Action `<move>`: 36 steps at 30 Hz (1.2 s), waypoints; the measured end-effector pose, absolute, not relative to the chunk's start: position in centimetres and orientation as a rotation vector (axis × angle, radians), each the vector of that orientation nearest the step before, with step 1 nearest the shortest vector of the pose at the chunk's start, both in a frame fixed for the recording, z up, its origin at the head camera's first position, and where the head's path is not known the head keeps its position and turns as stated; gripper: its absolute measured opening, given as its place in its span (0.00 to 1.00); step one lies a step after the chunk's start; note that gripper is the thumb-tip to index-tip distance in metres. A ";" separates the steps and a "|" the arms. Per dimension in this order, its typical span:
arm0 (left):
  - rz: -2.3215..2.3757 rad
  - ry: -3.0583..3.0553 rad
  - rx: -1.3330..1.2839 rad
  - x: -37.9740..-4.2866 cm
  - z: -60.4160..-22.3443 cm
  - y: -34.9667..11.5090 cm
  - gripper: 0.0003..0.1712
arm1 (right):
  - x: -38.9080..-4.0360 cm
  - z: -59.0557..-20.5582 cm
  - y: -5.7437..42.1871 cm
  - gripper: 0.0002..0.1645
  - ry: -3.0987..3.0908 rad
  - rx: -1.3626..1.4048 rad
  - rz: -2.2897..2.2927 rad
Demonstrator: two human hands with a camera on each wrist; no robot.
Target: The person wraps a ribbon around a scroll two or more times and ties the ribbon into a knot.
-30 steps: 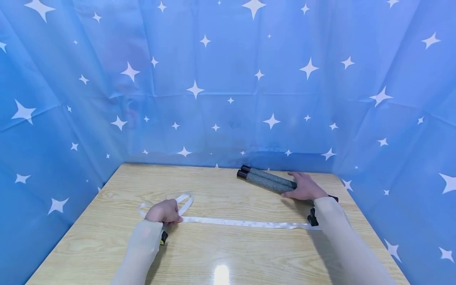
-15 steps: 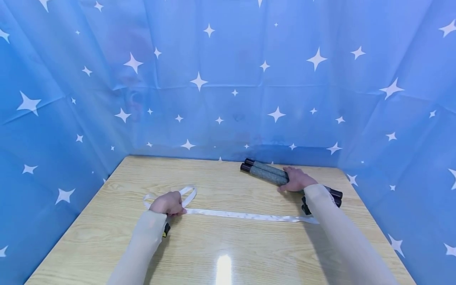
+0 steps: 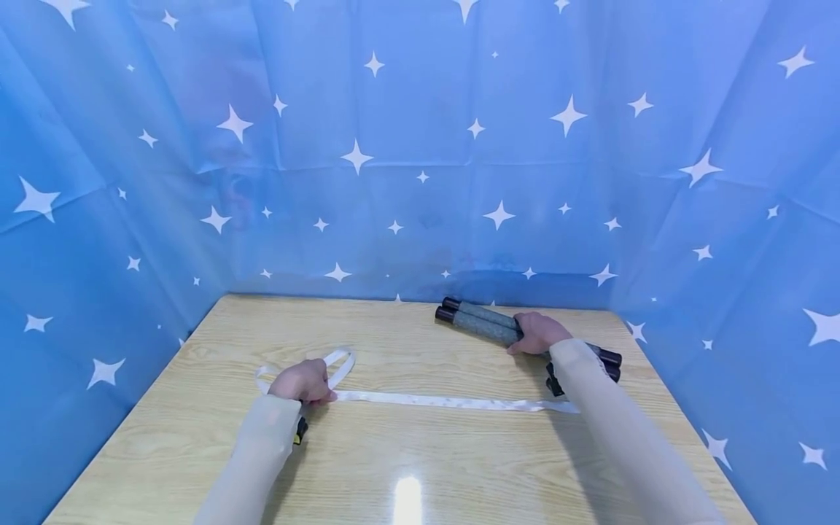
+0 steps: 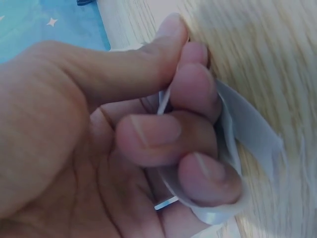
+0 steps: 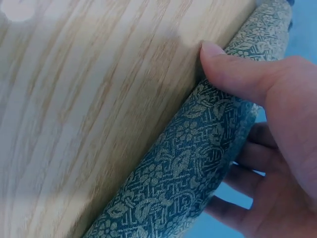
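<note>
Left hand (image 3: 302, 380): we see it pinching a white ribbon (image 3: 426, 399), looped just beyond that hand and running rightward along the table (image 3: 354, 459) to the right sleeve (image 3: 623, 430). Right hand (image 3: 539, 333): we note it gripping a patterned, dark-ended pair of rolls (image 3: 485, 327). Behind both hands: star-printed curtain (image 3: 433, 240).

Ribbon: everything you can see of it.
The ribbon is white, narrow and flat, and looks like slightly glossy fabric. The left hand grips it, fingers curled; beyond that hand it forms loose loops. From the hand it runs nearly straight across the table, a little rippled toward the right sleeve, which hides whether it goes on.
</note>
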State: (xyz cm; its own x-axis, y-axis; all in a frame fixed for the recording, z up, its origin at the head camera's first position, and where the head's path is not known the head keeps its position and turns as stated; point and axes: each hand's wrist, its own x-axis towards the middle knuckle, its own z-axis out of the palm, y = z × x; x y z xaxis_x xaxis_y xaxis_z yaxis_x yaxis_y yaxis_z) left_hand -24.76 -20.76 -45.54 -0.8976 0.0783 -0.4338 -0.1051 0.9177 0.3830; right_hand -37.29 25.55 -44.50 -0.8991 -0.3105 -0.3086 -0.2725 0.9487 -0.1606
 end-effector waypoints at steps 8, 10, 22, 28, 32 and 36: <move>0.560 2.616 0.001 -24.9 -45.6 -20.5 0.18 | -36.0 -42.6 26.2 0.51 2.872 -0.472 -0.069; 0.562 2.617 0.008 -24.8 -45.6 -20.5 0.18 | -35.6 -41.9 26.3 0.52 2.895 -0.473 -0.045; 0.541 2.616 0.044 -24.2 -45.1 -21.2 0.14 | -32.2 -39.2 25.0 0.46 2.970 -0.453 -0.238; 0.556 2.614 0.051 -24.3 -45.1 -21.0 0.13 | -30.6 -38.7 24.0 0.33 2.921 -0.341 -0.482; 0.557 2.616 0.062 -24.5 -45.3 -20.8 0.14 | -29.7 -38.8 22.9 0.35 2.865 -0.231 -0.595; 0.556 2.616 0.078 -24.4 -45.4 -20.7 0.14 | -28.4 -39.1 21.6 0.38 2.822 -0.131 -0.673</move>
State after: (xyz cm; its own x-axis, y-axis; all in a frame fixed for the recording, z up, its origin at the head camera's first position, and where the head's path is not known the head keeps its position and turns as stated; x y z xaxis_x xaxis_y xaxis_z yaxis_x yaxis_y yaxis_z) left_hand -24.44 -20.69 -45.37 -0.8918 0.1477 -0.4277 -0.0392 0.9165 0.3981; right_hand -28.45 21.57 -39.08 -0.9678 -0.1410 -0.2085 -0.0318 0.8902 -0.4545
